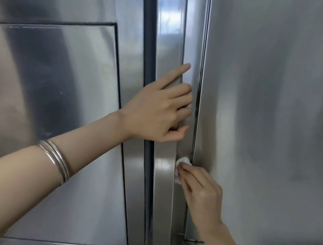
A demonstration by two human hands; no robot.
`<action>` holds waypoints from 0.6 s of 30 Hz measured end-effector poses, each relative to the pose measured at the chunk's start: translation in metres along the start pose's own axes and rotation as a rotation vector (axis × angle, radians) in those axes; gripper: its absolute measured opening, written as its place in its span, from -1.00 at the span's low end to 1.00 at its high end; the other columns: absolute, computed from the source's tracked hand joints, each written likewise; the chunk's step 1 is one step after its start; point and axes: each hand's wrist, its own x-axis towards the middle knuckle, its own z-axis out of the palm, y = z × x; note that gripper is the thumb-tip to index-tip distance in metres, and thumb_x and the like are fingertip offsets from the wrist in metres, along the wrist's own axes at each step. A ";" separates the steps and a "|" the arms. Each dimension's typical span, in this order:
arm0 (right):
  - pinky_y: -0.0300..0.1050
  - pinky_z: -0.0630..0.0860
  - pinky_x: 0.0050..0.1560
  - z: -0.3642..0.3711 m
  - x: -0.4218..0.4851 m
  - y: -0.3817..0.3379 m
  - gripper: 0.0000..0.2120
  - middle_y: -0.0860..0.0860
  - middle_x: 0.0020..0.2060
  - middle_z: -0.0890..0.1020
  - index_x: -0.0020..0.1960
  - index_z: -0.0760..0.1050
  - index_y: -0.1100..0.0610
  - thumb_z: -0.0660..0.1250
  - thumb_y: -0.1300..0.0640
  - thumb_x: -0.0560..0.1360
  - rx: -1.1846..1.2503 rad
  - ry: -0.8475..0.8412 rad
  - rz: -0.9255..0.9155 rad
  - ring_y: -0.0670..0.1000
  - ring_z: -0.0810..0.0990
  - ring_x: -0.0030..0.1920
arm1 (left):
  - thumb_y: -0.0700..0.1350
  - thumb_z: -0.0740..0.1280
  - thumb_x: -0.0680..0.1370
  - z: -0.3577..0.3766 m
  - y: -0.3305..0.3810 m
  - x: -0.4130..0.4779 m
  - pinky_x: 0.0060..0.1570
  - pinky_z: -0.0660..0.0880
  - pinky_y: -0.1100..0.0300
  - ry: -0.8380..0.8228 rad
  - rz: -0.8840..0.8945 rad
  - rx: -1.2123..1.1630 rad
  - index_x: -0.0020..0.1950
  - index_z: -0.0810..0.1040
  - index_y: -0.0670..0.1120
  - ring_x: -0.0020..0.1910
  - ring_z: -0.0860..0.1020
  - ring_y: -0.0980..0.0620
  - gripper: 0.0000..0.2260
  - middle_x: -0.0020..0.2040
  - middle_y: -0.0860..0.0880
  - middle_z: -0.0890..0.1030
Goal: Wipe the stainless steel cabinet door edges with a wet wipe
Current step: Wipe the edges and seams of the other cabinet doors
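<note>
A stainless steel cabinet door [269,116] fills the right side, with a long vertical edge strip [169,47] running down the middle. My left hand [156,113] grips that strip, fingers curled round its right side, thumb below, index finger stretched upward. Lower down, my right hand [201,193] pinches a small crumpled white wet wipe [183,161] and presses it into the channel between the strip and the door face.
A second steel door panel [54,128] with a raised frame covers the left side. A dark gap [149,48] runs vertically between the two doors. Silver bangles [55,161] sit on my left forearm.
</note>
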 end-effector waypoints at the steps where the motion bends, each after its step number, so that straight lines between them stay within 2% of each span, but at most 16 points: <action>1: -0.32 0.51 -0.05 0.000 -0.007 0.002 -0.82 0.05 -0.11 0.69 -0.11 0.67 0.26 0.30 0.21 0.48 -0.003 -0.017 -0.025 -0.07 0.61 -0.15 | -0.02 0.18 0.51 -0.001 0.002 -0.001 0.49 0.04 -0.18 -0.012 0.001 -0.010 -0.28 0.58 -0.19 -0.06 0.58 -0.15 -0.68 -0.26 -0.12 0.55; 4: -0.25 0.55 -0.25 0.001 -0.063 0.001 -0.79 0.02 -0.15 0.69 -0.22 0.67 0.20 0.29 0.21 0.50 -0.017 -0.129 -0.106 -0.06 0.65 -0.23 | -0.03 0.18 0.50 -0.001 0.012 -0.007 0.47 0.01 -0.26 -0.028 0.011 -0.075 -0.30 0.55 -0.19 -0.11 0.56 -0.14 -0.69 -0.29 -0.11 0.51; 7: -0.29 0.47 -0.36 0.004 -0.085 0.000 -0.63 -0.05 -0.20 0.69 -0.30 0.66 0.13 0.18 0.17 0.58 -0.062 -0.210 -0.100 -0.11 0.62 -0.30 | -0.05 0.18 0.48 0.004 0.027 -0.015 0.49 0.03 -0.19 -0.034 -0.012 -0.081 -0.29 0.55 -0.19 -0.11 0.56 -0.13 -0.71 -0.27 -0.10 0.53; 9: -0.29 0.46 -0.32 0.004 -0.073 -0.001 -0.71 -0.03 -0.18 0.69 -0.27 0.67 0.15 0.24 0.20 0.54 -0.073 -0.184 -0.092 -0.10 0.61 -0.27 | -0.06 0.18 0.47 0.009 0.030 -0.017 0.50 0.06 -0.14 -0.015 -0.034 -0.082 -0.29 0.55 -0.19 -0.09 0.57 -0.13 -0.73 -0.26 -0.10 0.54; 11: -0.24 0.53 -0.21 0.005 -0.059 0.001 -0.87 0.02 -0.13 0.69 -0.17 0.67 0.21 0.35 0.24 0.47 -0.035 -0.108 -0.052 -0.07 0.62 -0.20 | -0.05 0.18 0.48 0.012 0.029 -0.017 0.50 0.10 -0.10 0.004 -0.034 -0.074 -0.27 0.55 -0.20 -0.07 0.57 -0.15 -0.72 -0.25 -0.11 0.55; 12: -0.22 0.55 -0.17 0.006 -0.055 0.002 -0.89 0.04 -0.12 0.69 -0.13 0.67 0.23 0.36 0.24 0.46 -0.025 -0.108 -0.036 -0.05 0.63 -0.19 | -0.04 0.18 0.50 0.013 0.028 -0.018 0.49 0.11 -0.08 -0.003 -0.023 -0.074 -0.26 0.56 -0.20 -0.07 0.56 -0.16 -0.70 -0.24 -0.11 0.55; 15: -0.20 0.58 -0.28 0.005 -0.075 0.000 -0.77 0.05 -0.18 0.69 -0.18 0.67 0.24 0.27 0.22 0.53 -0.049 -0.179 -0.067 -0.02 0.64 -0.27 | 0.03 0.18 0.53 0.011 0.034 -0.024 0.49 0.11 -0.06 -0.025 0.027 -0.102 -0.26 0.55 -0.20 -0.10 0.55 -0.16 -0.66 -0.25 -0.12 0.54; 17: -0.22 0.52 -0.40 0.003 -0.090 -0.003 -0.64 0.02 -0.23 0.69 -0.26 0.66 0.21 0.17 0.20 0.58 -0.065 -0.258 -0.092 -0.03 0.63 -0.33 | 0.00 0.19 0.50 0.010 0.046 -0.027 0.49 0.12 -0.04 -0.042 0.036 -0.103 -0.27 0.55 -0.18 -0.12 0.55 -0.15 -0.69 -0.27 -0.10 0.52; 18: -0.23 0.51 -0.41 0.003 -0.092 -0.003 -0.65 0.01 -0.23 0.68 -0.27 0.66 0.19 0.17 0.20 0.57 -0.082 -0.282 -0.103 -0.04 0.63 -0.33 | -0.02 0.20 0.48 0.010 0.052 -0.028 0.49 0.13 -0.04 -0.045 0.030 -0.105 -0.28 0.56 -0.18 -0.13 0.54 -0.14 -0.71 -0.29 -0.09 0.52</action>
